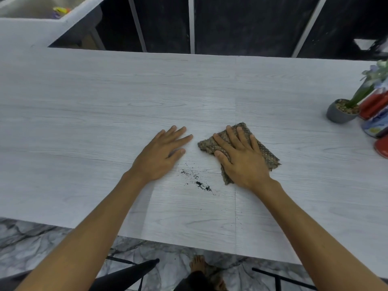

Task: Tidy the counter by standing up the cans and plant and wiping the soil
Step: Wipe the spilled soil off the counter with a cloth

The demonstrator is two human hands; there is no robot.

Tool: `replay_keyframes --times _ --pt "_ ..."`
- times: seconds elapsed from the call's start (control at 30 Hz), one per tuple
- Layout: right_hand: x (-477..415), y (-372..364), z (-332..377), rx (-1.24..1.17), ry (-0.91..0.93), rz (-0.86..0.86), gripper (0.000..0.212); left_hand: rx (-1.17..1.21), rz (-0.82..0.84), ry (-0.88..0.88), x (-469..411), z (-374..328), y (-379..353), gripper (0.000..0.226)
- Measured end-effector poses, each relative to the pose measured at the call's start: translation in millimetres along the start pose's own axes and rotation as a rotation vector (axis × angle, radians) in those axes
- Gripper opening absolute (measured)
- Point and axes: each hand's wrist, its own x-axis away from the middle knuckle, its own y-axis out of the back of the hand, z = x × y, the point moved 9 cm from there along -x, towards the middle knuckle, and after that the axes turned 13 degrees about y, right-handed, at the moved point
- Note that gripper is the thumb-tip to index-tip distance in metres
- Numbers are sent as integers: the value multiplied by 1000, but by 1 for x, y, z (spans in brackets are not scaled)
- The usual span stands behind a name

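My right hand [241, 158] presses flat on a brown speckled cloth [263, 151] lying on the pale wood-grain counter [105, 101], thumb curled over the cloth's near edge. My left hand [161, 153] rests flat on the counter to the left of the cloth, fingers apart, holding nothing. Dark soil crumbs [197, 180] lie scattered between my two wrists, just near of the cloth. At the far right a small grey pot with a green plant [341, 111] stands upright. Beside it stand red and blue cans [375, 114], partly cut off by the frame edge.
The counter's near edge [189, 244] runs over a marbled floor, where a bare foot [198, 264] and dark chair parts [130, 271] show. Beyond the far edge are dark panels with pale frames. A second pale counter [31, 28] extends at the upper left.
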Motion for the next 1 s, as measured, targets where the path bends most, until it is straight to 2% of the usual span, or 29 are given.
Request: replay_keyframes --times 0.1,0.2,0.3,0.4,0.47,0.57,0.63,0.7,0.87,1.0 --pt "3 -3 18 -8 82 -12 63 6 2 -2 -1 -1 0 44" --pt "17 -1 20 -114 159 -46 61 23 10 -1 2 -1 1 44" --pt "24 14 10 -386 74 -107 44 79 5 24 4 1 5 42" --pt "33 27 30 -665 24 -117 41 58 -31 26 9 2 13 42" --pt "38 21 59 -708 72 -58 44 30 -53 28 16 4 18 43" --pt "44 -6 90 -474 151 31 54 1 -27 49 27 12 15 45" --pt "45 -15 91 -218 154 20 58 -35 -8 40 32 13 8 46" --pt "42 -14 82 -92 124 -5 59 -53 -15 41 33 14 6 46" --pt "19 -13 55 -14 10 14 59 -58 -32 40 32 14 6 46" --pt "34 -17 81 -20 114 8 55 -56 -38 43 31 14 6 46"
